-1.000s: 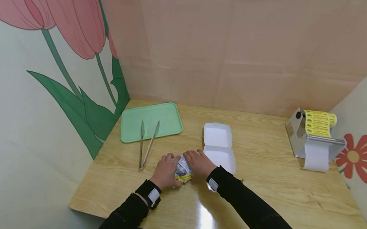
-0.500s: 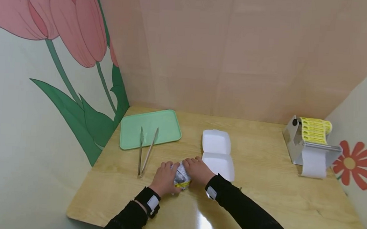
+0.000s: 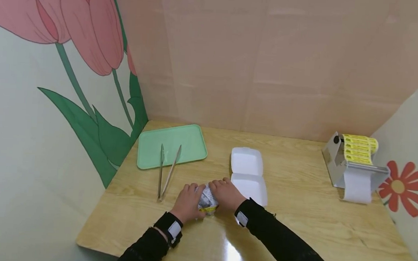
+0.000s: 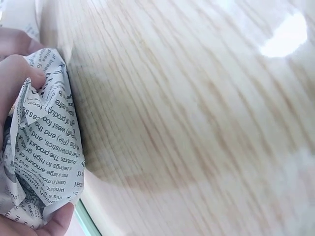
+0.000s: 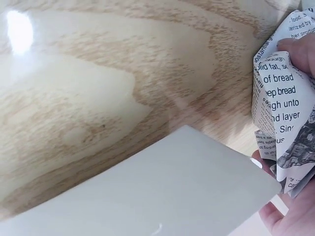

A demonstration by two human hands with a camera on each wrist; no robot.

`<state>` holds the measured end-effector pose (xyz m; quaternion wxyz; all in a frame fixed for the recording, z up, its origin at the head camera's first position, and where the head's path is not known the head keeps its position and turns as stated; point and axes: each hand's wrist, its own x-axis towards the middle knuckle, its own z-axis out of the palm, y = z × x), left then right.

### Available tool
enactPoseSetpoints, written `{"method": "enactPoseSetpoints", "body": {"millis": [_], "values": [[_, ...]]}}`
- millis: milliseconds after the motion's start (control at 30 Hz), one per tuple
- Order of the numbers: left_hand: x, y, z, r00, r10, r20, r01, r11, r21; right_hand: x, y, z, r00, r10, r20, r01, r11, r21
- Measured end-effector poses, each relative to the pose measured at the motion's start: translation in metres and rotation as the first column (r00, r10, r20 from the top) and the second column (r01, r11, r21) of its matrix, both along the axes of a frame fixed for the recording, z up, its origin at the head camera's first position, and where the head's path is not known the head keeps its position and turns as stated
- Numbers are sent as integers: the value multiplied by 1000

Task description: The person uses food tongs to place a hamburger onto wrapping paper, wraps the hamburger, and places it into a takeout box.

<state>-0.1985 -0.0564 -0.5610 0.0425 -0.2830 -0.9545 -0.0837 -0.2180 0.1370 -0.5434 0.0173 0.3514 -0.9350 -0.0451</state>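
A bundle wrapped in crumpled, newsprint-style printed paper (image 3: 207,199) sits on the table between my two hands. A strip of yellow tape (image 3: 208,209) crosses its near side in the head view. My left hand (image 3: 187,203) grips the bundle's left side, thumb toward the front. From the right, my right hand (image 3: 228,194) grips it with fingers over the far edge. In the left wrist view, folded paper (image 4: 47,142) shows between fingertips. Pleats of the wrapper (image 5: 278,98) appear beside the thumb in the right wrist view. Whatever is inside is hidden.
A white clamshell box (image 3: 247,161) lies open just beyond my right hand, its lower part overlapped by that arm. Metal tongs (image 3: 170,172) lean on a green tray (image 3: 150,145) at back left. A dispenser (image 3: 331,162) with a yellow label roll (image 3: 359,149) stands far right.
The head view has shifted, putting the table slightly lower in frame. Both hands stay around the bundle with only slight movement, and less of the yellow tape shows.
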Motion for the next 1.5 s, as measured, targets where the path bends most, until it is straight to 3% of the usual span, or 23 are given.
{"method": "enactPoseSetpoints", "body": {"millis": [200,367,467,600,733,1000,1233,1500], "values": [[-2,-2,4,999,-18,-40,20,999,42,-1,3,7,1000,16,-21,-16,1000,-13],[-13,3,22,995,-25,-98,33,996,80,-6,11,23,997,3,-82,-8,998,-62],[-21,12,35,993,-37,-114,45,997,66,-8,20,36,997,-28,-72,20,995,-103],[-27,27,50,994,-67,-83,71,997,41,-7,35,47,996,-79,-47,72,988,-140],[-31,42,59,994,-94,-62,95,995,16,-6,49,52,990,-118,-75,107,984,-141],[-39,63,69,987,-144,-76,145,989,9,-6,71,54,981,-166,-104,148,975,-164],[-46,82,70,965,-204,-166,206,979,-9,-4,91,57,974,-219,-56,204,958,-204],[-43,98,73,969,-223,-107,221,975,-36,5,111,50,968,-248,-44,234,950,-207]]}}
